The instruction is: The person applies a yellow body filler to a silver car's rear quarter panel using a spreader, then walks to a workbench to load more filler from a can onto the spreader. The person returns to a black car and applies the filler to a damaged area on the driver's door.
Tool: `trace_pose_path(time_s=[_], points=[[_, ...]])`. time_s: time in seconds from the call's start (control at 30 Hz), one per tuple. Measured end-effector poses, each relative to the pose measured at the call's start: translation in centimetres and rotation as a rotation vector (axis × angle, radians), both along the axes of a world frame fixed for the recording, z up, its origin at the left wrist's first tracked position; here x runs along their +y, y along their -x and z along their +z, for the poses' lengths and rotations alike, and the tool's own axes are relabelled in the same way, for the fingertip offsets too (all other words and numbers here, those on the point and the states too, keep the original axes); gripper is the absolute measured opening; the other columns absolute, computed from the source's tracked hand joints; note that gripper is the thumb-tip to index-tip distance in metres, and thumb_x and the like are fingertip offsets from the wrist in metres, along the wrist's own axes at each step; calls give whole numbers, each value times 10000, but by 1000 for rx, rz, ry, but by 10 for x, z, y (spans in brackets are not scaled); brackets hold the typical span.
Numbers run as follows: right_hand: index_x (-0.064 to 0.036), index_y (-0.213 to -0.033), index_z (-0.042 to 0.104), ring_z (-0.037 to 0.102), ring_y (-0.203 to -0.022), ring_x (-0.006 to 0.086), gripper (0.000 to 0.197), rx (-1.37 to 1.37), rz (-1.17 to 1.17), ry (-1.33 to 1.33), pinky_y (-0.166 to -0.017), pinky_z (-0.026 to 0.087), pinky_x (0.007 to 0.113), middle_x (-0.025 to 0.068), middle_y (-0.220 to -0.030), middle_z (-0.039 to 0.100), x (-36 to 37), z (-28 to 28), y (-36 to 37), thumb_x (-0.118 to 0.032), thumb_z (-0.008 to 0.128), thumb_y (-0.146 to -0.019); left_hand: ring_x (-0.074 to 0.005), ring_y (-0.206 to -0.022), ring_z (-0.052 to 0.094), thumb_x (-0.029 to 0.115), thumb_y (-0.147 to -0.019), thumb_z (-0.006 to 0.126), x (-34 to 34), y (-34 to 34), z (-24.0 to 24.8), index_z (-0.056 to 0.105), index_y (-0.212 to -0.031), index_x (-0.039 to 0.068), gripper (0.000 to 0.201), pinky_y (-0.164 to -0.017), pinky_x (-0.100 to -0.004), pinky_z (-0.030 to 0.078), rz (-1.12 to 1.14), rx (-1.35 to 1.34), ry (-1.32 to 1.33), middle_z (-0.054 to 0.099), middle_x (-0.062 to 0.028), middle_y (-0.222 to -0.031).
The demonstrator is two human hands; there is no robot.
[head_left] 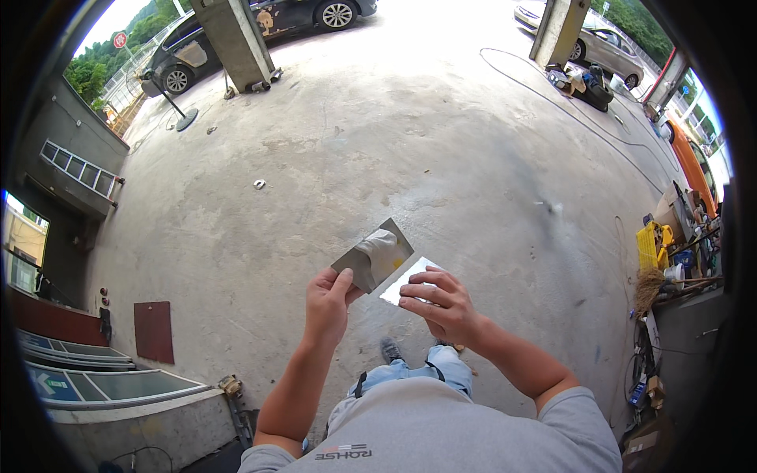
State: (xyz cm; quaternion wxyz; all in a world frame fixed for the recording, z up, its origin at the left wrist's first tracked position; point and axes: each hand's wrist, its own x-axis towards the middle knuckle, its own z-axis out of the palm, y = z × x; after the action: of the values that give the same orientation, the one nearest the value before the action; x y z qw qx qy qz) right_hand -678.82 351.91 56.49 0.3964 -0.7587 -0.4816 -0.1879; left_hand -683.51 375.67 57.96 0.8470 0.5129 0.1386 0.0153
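Observation:
My left hand (326,306) grips a flat grey mixing plate (352,262) by its near left corner, thumb on top. On the plate lies a smeared mound of pale grey body filler (382,247), with a small yellow dab (398,262) beside it. Closed around a bright, thin rectangular putty spreader (400,287) is my right hand (443,306), its fingers lying across the top. The spreader is just right of the plate, its far edge near the plate's right corner. Both are held in front of my body above the concrete floor.
Concrete floor (315,173) spreads around me, with a hose (583,122) at the far right. Dark car (292,16) and pillar (233,43) stand far left. A brown board (153,332) lies left; a broom (650,290) and a yellow crate (648,246) stand among clutter at right.

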Motion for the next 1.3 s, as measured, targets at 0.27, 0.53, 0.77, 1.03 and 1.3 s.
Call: trace_pose_path(time_s=[0.27,0.53,0.77,1.03,1.3], points=[[-182,-1204,766,635,-1227,282,386,29,-38,-27,-1041,544,525,13,-1284,710,12,-13,2,8,706,-872,-252,-1031,752,72,-1070,531,-5,5,2,644,-1264,-107,286,-942,-393,629,-31,-24,134,735,-186,-1160],[-11,-1149,680,664,-972,190,193,1012,-294,-332,-849,537,319,109,-1054,717,-3,-22,2,13,540,-1019,-187,-1023,728,72,-1080,543,5,1,-3,679,-1260,-85,274,-961,-350,602,51,-52,-117,741,-128,-1138],[9,-1157,637,589,-967,104,195,1086,-218,-642,-883,487,258,50,-1045,683,-7,-9,-40,-36,484,-1046,-115,-932,674,52,-1067,576,8,8,-9,696,-1255,-63,251,-851,-280,555,-88,-137,-393,738,-63,-1059],[-9,-1160,614,570,-978,82,168,1073,-286,-592,-898,466,243,32,-1051,652,12,-29,-3,-11,487,-1050,-57,-863,571,32,-1042,604,-17,14,-15,688,-1330,-31,307,-767,-224,483,-188,-201,-587,714,-18,-985],[-11,-1254,597,635,-1103,134,215,1447,-7,-1104,-1004,502,311,79,-1189,675,14,-14,-10,-50,460,-1092,-336,-1084,746,-48,-943,645,-44,13,-22,686,-1330,-22,390,-929,-393,573,-161,-392,-835,738,-222,-1230]])
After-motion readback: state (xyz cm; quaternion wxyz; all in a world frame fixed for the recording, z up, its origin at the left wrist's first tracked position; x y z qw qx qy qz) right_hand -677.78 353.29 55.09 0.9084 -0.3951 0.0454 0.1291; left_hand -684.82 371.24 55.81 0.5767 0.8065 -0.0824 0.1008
